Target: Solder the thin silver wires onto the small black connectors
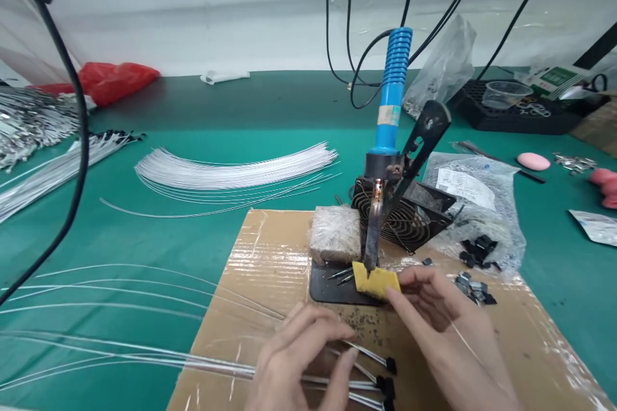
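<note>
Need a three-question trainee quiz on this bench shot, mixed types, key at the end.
1. Multiple choice. What is the right hand pinching?
A) a red bag
B) a yellow sponge
C) a pink ball

2. True or false. The soldering iron has a blue handle and points tip down.

3. Fill in the blank. The white wires running past the left hand end in end pieces coloured ____.

Key: 1 B; 2 true; 3 black.
</note>
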Motion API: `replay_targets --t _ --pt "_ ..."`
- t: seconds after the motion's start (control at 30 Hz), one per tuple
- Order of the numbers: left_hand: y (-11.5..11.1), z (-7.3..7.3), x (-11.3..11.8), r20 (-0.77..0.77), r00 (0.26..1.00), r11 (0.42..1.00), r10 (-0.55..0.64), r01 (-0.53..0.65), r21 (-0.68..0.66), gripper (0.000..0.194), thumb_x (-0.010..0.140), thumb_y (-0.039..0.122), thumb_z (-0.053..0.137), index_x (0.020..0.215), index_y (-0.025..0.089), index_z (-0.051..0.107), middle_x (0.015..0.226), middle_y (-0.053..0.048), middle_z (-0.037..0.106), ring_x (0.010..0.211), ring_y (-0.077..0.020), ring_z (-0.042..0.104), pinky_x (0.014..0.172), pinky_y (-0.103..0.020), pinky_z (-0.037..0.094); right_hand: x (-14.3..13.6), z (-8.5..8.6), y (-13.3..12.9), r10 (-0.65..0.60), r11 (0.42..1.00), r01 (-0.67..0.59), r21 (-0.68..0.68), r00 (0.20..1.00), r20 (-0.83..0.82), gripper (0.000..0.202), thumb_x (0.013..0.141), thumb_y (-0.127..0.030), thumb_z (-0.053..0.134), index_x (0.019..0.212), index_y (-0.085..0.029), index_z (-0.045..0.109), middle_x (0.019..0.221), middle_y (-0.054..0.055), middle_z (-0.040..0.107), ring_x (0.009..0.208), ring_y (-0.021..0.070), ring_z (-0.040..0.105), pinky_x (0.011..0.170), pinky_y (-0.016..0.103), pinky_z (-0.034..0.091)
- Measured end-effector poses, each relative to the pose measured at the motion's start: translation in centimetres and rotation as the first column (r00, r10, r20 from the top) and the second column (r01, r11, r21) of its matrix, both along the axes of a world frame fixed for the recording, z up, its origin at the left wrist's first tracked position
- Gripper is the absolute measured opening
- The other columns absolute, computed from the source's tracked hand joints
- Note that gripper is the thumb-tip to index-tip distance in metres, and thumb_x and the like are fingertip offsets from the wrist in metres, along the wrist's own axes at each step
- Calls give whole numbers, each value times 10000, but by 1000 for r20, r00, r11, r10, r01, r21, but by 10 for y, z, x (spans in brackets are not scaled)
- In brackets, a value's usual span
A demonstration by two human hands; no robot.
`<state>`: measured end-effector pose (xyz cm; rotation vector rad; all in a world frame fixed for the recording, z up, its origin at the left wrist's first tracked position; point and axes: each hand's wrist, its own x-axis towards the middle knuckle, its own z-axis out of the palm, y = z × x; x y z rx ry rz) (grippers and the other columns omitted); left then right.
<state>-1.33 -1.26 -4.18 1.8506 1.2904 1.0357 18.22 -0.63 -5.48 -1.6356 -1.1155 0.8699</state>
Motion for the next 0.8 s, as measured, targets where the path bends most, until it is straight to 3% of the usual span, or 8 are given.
replay_targets --t 0.13,0.23,0.3,0.4,0.5,0.63,0.8 --pt "14 18 6 -49 990 979 129 -136 -152 193 944 213 605 1089 237 729 774 10 661 727 -202 668 720 -338 521 -6 11 2 -14 997 28 72 984 -180 273 895 -474 788 1012 -260 666 993 19 782 910 186 798 795 199 656" --pt "25 24 10 -36 992 964 117 -122 -237 309 968 299 593 1250 211 684 780 3 681 727 -217 671 724 -365 522 -4 12 3 46 994 -23 107 975 -217 234 861 -441 834 936 -267 698 935 2 772 873 165 805 766 149 645" --pt "28 24 13 12 994 958 112 -105 -266 300 969 310 598 1240 233 703 780 2 700 726 -214 669 689 -348 515 -2 11 1 85 992 -61 113 971 -224 197 866 -409 839 929 -273 711 936 0 770 886 160 809 781 140 638" --pt "27 22 15 98 984 966 147 -122 -228 200 947 248 623 1086 295 760 738 37 659 681 -177 621 653 -296 495 -4 11 -2 123 989 -101 106 965 -233 154 899 -385 811 955 -284 708 977 8 782 931 177 813 800 165 647" --pt "25 20 14 136 982 985 133 -116 -126 202 930 184 642 1011 310 777 723 55 622 639 -148 576 644 -268 479 -10 14 -3 66 988 -42 147 984 -163 201 868 -421 821 925 -262 711 917 36 797 857 222 820 726 225 680" --pt "28 16 13 81 992 994 92 -87 -67 202 935 156 638 1005 284 779 701 48 602 616 -146 559 610 -265 463 -18 17 -2 -58 975 75 209 994 -88 323 773 -515 861 887 -246 723 814 56 783 790 272 805 651 300 686" --pt "31 16 15 86 995 998 49 -46 -43 245 945 128 636 1064 273 794 767 24 654 656 -145 570 623 -261 480 -22 19 -4 -105 957 94 275 994 27 277 799 -504 823 889 -258 736 794 56 782 768 275 803 606 313 671"
